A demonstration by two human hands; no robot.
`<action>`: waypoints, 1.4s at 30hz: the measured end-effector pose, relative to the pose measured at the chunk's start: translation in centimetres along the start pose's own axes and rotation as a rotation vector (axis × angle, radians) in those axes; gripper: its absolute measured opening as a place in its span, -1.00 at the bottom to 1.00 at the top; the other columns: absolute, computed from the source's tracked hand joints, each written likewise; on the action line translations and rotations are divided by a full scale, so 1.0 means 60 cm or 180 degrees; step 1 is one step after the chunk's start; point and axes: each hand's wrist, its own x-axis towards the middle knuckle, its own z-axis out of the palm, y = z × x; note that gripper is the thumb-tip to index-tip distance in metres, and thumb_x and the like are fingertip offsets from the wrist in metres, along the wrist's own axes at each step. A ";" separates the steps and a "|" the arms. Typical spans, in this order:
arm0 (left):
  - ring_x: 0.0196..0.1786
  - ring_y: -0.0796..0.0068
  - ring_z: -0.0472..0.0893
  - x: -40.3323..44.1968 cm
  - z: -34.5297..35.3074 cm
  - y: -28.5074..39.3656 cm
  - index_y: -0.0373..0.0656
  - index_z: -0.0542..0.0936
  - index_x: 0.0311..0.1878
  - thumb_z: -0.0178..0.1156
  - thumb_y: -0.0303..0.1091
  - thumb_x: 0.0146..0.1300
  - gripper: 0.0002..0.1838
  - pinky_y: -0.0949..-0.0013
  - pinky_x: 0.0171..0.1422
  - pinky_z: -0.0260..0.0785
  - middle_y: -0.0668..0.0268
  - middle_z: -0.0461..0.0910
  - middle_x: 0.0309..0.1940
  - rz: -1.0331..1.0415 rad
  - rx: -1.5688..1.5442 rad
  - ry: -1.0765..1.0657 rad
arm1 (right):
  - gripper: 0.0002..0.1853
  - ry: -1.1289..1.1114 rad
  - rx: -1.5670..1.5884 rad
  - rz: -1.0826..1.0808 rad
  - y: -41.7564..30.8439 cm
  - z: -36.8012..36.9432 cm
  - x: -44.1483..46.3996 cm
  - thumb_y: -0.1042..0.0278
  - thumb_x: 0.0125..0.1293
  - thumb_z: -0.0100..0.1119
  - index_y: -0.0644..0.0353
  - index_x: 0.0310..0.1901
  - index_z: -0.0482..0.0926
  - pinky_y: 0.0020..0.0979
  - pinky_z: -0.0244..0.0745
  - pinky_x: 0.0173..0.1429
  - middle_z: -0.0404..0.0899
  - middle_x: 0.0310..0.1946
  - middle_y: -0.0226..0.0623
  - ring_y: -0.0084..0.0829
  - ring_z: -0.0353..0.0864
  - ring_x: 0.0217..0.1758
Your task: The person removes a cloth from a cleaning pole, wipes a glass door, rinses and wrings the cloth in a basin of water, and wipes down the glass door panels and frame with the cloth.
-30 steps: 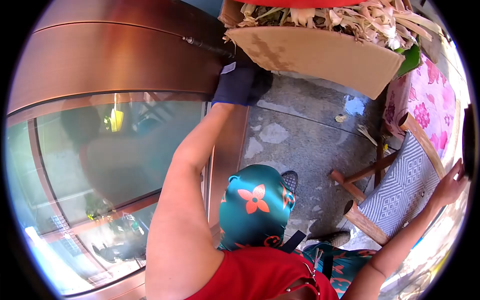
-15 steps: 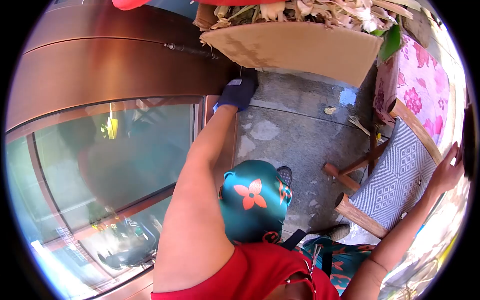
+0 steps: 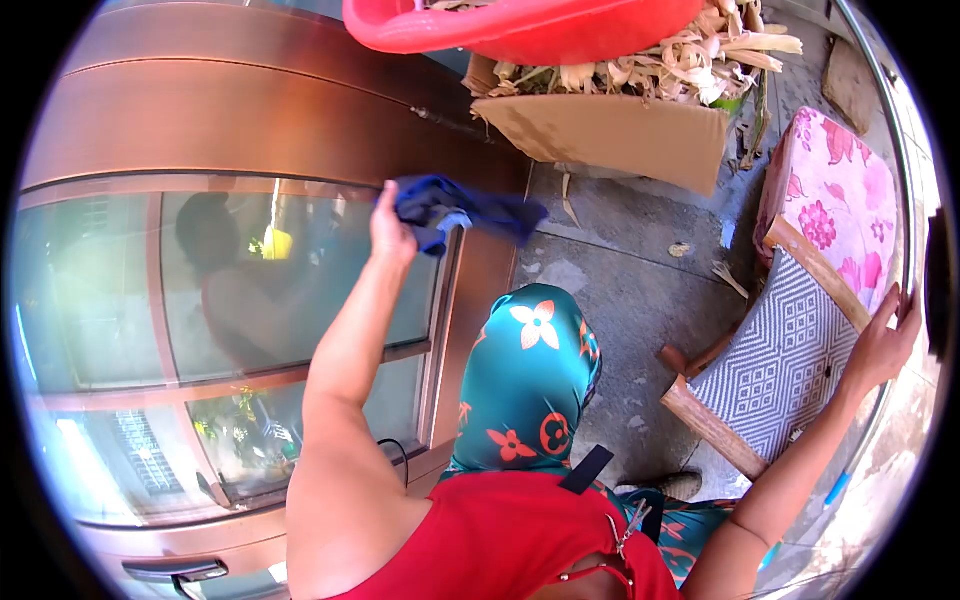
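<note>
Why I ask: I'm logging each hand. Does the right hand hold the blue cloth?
No: the left hand holds the blue cloth, away from the right hand.

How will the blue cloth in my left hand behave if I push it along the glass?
The cloth is probably floppy, since it bunches into loose folds. It seems fairly light, as your left hand alone holds it up. Its far end would likely trail or flap, because it sticks out well past your grip.
</note>
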 end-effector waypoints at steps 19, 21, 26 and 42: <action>-0.29 -0.01 0.68 0.140 0.205 0.244 -0.15 0.70 -0.19 -0.03 0.16 0.42 -0.45 -0.02 -0.11 0.47 0.06 0.70 -0.37 0.3665 0.7146 -0.0078 | -0.47 -0.0395 -0.0382 0.0175 0.044 0.009 0.001 -0.06 0.44 0.12 0.20 0.23 0.55 -0.37 0.45 0.21 0.69 0.05 -0.24 -0.33 0.65 0.15; -0.13 0.00 0.68 0.176 0.214 0.187 -0.17 0.69 -0.10 -0.05 0.18 0.43 -0.43 0.01 0.05 0.45 0.02 0.70 -0.23 0.3638 0.7234 -0.0868 | -0.47 -0.0363 -0.0422 0.0153 0.038 0.005 0.000 -0.06 0.44 0.12 0.20 0.23 0.55 -0.37 0.44 0.22 0.68 0.06 -0.24 -0.32 0.65 0.15; 0.15 0.06 0.53 0.216 0.265 0.041 -0.08 0.58 0.10 -0.15 0.11 0.46 -0.49 0.08 0.28 0.32 0.08 0.55 0.08 0.3285 0.7259 -0.1355 | -0.49 -0.0397 -0.0221 0.0161 0.046 0.000 -0.001 -0.02 0.46 0.12 0.19 0.26 0.52 -0.38 0.42 0.25 0.67 0.09 -0.21 -0.35 0.63 0.19; 0.53 0.20 0.11 0.311 0.297 -0.105 0.09 0.19 0.49 -0.21 0.13 0.39 -0.35 0.09 0.58 -0.10 0.31 0.12 0.51 0.3141 0.7608 -0.1646 | -0.40 -0.0128 -0.0704 -0.0243 0.086 0.018 0.003 -0.28 0.47 -0.12 0.02 0.22 0.58 -0.22 0.54 -0.01 0.67 0.08 -0.19 -0.13 0.67 0.06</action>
